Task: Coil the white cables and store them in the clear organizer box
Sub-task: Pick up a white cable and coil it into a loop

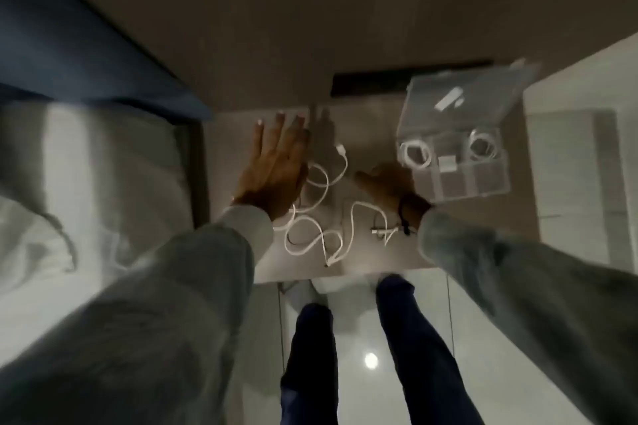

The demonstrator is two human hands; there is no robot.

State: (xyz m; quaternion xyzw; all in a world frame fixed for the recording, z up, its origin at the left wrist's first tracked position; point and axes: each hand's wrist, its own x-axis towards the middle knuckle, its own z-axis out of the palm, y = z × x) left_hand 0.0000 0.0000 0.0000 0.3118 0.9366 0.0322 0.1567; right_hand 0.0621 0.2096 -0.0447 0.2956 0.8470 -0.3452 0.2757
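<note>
Cables [316,217] loose, two coiled [416,153].

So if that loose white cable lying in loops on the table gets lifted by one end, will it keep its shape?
Probably not. The loose white cable lies in slack, uneven curves on the grey table, so it looks floppy and would likely dangle and unwind. It is thin, so probably light. The coiled white cables in the clear plastic organizer box suggest it bends easily.

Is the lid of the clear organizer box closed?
No: the lid of the clear organizer box is swung open behind it, with coiled white cables visible in the compartments.
</note>
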